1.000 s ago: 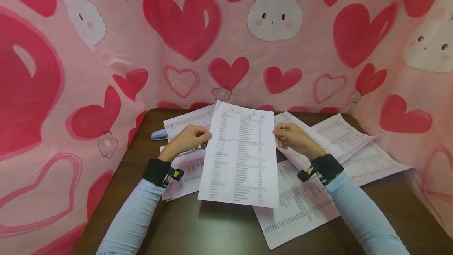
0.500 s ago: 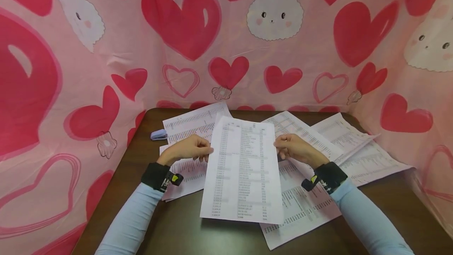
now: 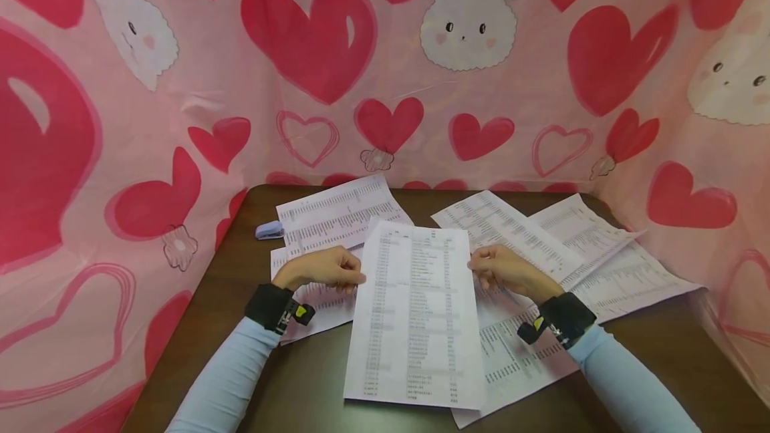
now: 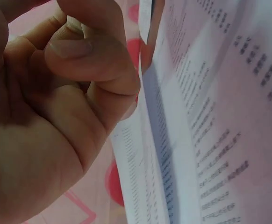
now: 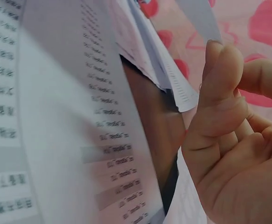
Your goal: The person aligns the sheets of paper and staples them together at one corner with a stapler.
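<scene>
A white printed sheet of paper point(image 3: 415, 319) with columns of small text hangs over the middle of the table. Its left edge is pinched by my left hand point(image 3: 323, 268) between thumb and fingers. On the opposite edge my right hand point(image 3: 506, 271) pinches the same sheet at about the same height. The left wrist view has the left hand point(image 4: 75, 88) beside the printed sheet. In the right wrist view, thumb and index finger of the right hand point(image 5: 234, 135) meet on a paper edge. Whether the held paper is more than one sheet, I cannot tell.
Printed sheets point(image 3: 337, 212) lie overlapping behind my left hand. More printed sheets point(image 3: 625, 279) are spread on the right, partly under the held paper. A small pale blue stapler point(image 3: 269, 230) sits at the back left of the brown table point(image 3: 301, 393). Pink patterned cloth point(image 3: 397, 72) encloses the table.
Both hands have lowered the held sheet toward the table's front edge, keeping their pinch on its sides. More of the papers behind it now shows. The stapler has stayed in place.
</scene>
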### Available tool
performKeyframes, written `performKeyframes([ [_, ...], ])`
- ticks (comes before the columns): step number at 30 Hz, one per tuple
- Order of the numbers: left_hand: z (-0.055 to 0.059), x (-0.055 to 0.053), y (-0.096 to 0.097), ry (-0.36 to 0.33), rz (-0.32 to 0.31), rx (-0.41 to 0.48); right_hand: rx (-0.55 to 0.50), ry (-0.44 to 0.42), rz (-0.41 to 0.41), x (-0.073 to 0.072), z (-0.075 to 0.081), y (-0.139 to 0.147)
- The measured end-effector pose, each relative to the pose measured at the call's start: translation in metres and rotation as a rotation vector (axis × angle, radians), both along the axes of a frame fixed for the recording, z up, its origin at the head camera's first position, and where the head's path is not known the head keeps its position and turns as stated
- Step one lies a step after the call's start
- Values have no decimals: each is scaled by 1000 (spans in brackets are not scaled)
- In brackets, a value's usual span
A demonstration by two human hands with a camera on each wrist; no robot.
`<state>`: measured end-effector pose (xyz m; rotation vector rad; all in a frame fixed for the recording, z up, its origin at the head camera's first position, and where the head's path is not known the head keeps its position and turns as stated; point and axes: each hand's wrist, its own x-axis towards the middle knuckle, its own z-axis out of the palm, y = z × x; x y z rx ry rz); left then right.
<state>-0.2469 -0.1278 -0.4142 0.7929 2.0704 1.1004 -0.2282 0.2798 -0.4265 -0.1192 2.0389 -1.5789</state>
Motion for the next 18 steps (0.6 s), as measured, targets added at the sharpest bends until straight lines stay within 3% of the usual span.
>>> performKeyframes([
  [7,-6,4,6,-61,-26,-48,75,-12,-23,9,-7,0],
  [18,-9,12,11,-103,-86,-50,61,-38,-30,20,-24,-2],
])
